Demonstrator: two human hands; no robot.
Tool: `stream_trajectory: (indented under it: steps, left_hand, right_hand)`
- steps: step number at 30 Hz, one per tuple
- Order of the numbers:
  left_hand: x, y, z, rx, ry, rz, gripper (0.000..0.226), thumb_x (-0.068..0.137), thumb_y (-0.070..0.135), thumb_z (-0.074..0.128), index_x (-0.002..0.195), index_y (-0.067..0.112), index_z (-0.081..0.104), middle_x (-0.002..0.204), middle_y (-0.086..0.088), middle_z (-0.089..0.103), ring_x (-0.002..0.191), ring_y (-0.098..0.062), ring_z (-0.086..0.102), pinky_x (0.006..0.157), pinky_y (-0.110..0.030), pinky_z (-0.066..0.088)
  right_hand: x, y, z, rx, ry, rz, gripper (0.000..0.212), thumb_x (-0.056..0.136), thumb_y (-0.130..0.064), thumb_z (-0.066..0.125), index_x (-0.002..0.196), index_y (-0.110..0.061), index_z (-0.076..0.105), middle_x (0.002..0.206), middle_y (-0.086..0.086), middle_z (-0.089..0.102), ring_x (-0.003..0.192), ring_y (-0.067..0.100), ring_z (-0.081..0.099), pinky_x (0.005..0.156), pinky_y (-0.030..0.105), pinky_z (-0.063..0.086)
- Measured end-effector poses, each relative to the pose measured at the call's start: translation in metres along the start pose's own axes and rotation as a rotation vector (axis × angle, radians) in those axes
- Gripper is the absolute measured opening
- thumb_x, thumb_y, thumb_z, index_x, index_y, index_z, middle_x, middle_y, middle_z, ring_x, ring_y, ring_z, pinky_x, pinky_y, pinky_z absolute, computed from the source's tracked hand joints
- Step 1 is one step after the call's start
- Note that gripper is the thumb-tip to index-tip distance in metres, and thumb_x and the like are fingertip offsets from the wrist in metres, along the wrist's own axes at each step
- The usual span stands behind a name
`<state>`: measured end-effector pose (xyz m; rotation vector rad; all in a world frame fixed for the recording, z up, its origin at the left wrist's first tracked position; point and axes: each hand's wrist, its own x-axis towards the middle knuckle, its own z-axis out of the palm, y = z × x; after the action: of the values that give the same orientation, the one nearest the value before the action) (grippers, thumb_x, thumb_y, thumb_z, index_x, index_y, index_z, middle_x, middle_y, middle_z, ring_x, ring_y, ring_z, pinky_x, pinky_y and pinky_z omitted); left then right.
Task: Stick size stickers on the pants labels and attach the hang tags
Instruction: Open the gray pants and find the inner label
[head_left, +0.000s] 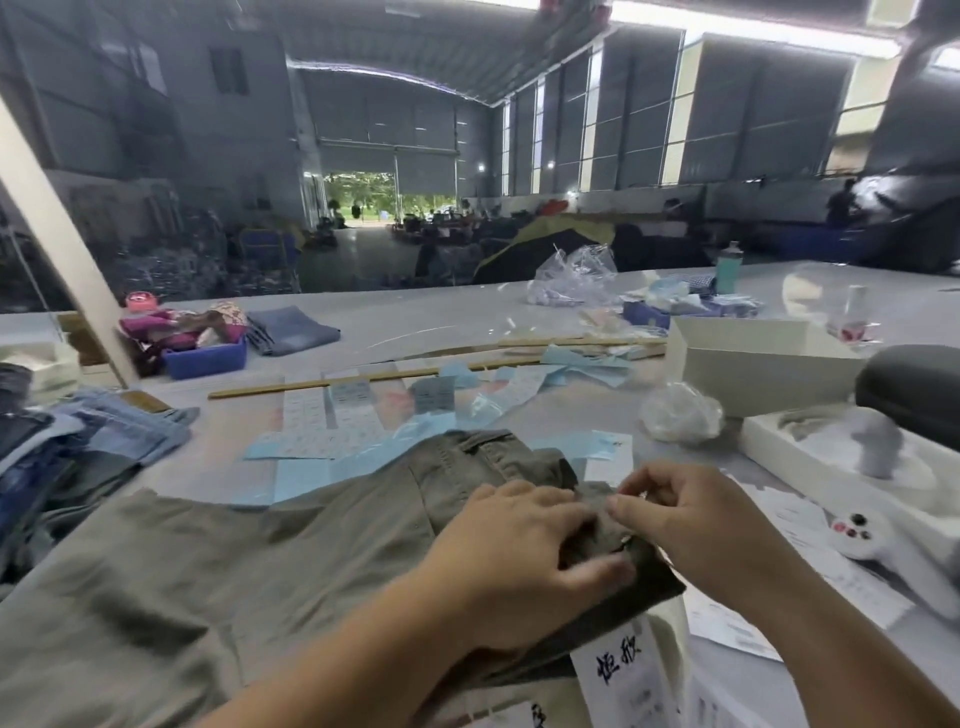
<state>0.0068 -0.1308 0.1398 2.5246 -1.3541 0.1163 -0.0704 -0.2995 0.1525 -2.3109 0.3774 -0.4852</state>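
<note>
The olive pants (270, 551) are lying flat on the grey table (415, 317), waistband toward the right. The left hand (524, 561) is gripping the waistband fold, fingers curled over the cloth and thumb beneath. The right hand (691, 525) is hovering just beside it, thumb and forefinger pinched together above the fold; whatever they are pinching is too small to identify.

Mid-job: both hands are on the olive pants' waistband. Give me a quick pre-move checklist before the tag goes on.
1. Olive pants flat on table: ok.
2. Left hand gripping the waistband: ok.
3. Right hand pinching at the waistband: ok; what it pinches, cannot tell.
4. Size sticker on the label: cannot tell, hidden by the hands.
5. Hang tag near, at the pants' edge: ok.
6. Sticker sheets beyond the pants: ok.
</note>
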Motion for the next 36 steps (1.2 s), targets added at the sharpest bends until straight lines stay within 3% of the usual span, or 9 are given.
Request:
stream_trajectory:
  steps: [6,16,18,21,24,27,30,33,36]
  left_hand:
    - [0.018,-0.059,-0.001,-0.146,-0.011,-0.388,0.065,0.095,0.067,0.029,0.15,0.034,0.032,0.157,0.005,0.034,0.141,-0.017,0.032,0.116,-0.039,0.025]
    - [0.023,-0.07,0.011,-0.149,0.002,-0.403,0.06,0.093,0.064,0.032,0.147,0.038,0.034,0.152,0.013,0.036,0.138,-0.014,0.034,0.113,-0.039,0.025]
    - [0.022,-0.067,0.006,-0.169,0.095,-0.391,0.052,0.093,0.062,0.037,0.139,0.039,0.044,0.138,0.013,0.045,0.127,-0.013,0.04,0.108,-0.037,0.03]
    - [0.016,-0.059,-0.003,-0.37,0.406,-0.423,0.043,0.085,0.071,0.035,0.091,0.034,0.056,0.09,0.019,0.055,0.09,-0.002,0.049,0.081,-0.031,0.041]
    - [0.006,-0.05,-0.011,-0.633,0.355,-0.502,0.067,0.065,0.087,0.038,0.071,0.022,0.052,0.061,0.018,0.055,0.059,-0.002,0.046,0.06,-0.029,0.037]
    - [-0.001,-0.052,-0.016,-0.746,0.317,-0.531,0.046,0.072,0.06,0.067,0.075,0.014,0.059,0.053,0.013,0.056,0.047,0.0,0.046,0.048,-0.015,0.037]
    - [-0.006,-0.055,-0.017,-0.915,0.331,-0.506,0.017,0.079,0.018,0.07,0.072,0.014,0.055,0.048,0.009,0.051,0.043,-0.006,0.043,0.043,-0.016,0.035]
    - [-0.012,-0.058,-0.014,-0.977,0.466,-0.485,0.017,0.076,0.016,0.064,0.073,0.016,0.048,0.052,0.01,0.044,0.047,-0.006,0.039,0.046,-0.018,0.036]
    - [-0.019,-0.057,-0.016,-1.187,0.594,-0.557,0.013,0.063,0.013,0.052,0.067,0.025,0.046,0.053,0.006,0.049,0.048,-0.01,0.043,0.05,-0.028,0.037]
  right_hand:
    - [0.029,-0.029,0.043,-0.123,0.037,-0.165,0.019,0.086,-0.04,0.065,0.074,-0.027,0.059,0.06,-0.011,0.06,0.054,0.0,0.055,0.046,0.013,0.036]
    - [0.026,-0.004,0.074,-0.021,0.068,-0.071,0.017,0.082,-0.036,0.069,0.072,-0.027,0.059,0.065,-0.006,0.062,0.059,0.007,0.055,0.054,0.025,0.042]
    - [0.021,-0.011,0.07,-0.036,0.118,-0.107,0.018,0.079,-0.03,0.074,0.069,-0.026,0.06,0.061,-0.005,0.059,0.057,0.011,0.053,0.054,0.027,0.043]
    - [0.013,-0.023,0.063,-0.091,0.211,-0.243,0.024,0.072,-0.018,0.081,0.066,-0.028,0.061,0.06,-0.011,0.055,0.058,0.009,0.053,0.052,0.02,0.042]
    - [-0.001,-0.041,0.064,-0.142,0.214,-0.382,0.015,0.07,-0.02,0.076,0.069,-0.024,0.061,0.068,-0.01,0.056,0.064,0.012,0.057,0.059,0.028,0.048]
    - [-0.012,-0.051,0.067,-0.095,0.134,-0.407,0.01,0.073,-0.035,0.056,0.075,-0.027,0.063,0.074,-0.013,0.057,0.066,0.012,0.059,0.055,0.03,0.052]
    - [-0.01,-0.054,0.058,0.029,-0.004,-0.349,0.007,0.076,-0.037,0.063,0.076,-0.033,0.069,0.076,-0.014,0.061,0.073,0.005,0.062,0.061,0.024,0.049]
    - [-0.005,-0.049,0.043,0.08,0.008,-0.261,0.014,0.086,-0.035,0.067,0.073,-0.035,0.072,0.073,-0.013,0.064,0.076,0.005,0.062,0.065,0.021,0.045]
    - [-0.002,-0.044,0.029,0.066,0.043,-0.096,0.011,0.073,-0.049,0.074,0.077,-0.039,0.069,0.077,-0.028,0.066,0.078,-0.009,0.06,0.062,0.014,0.043]
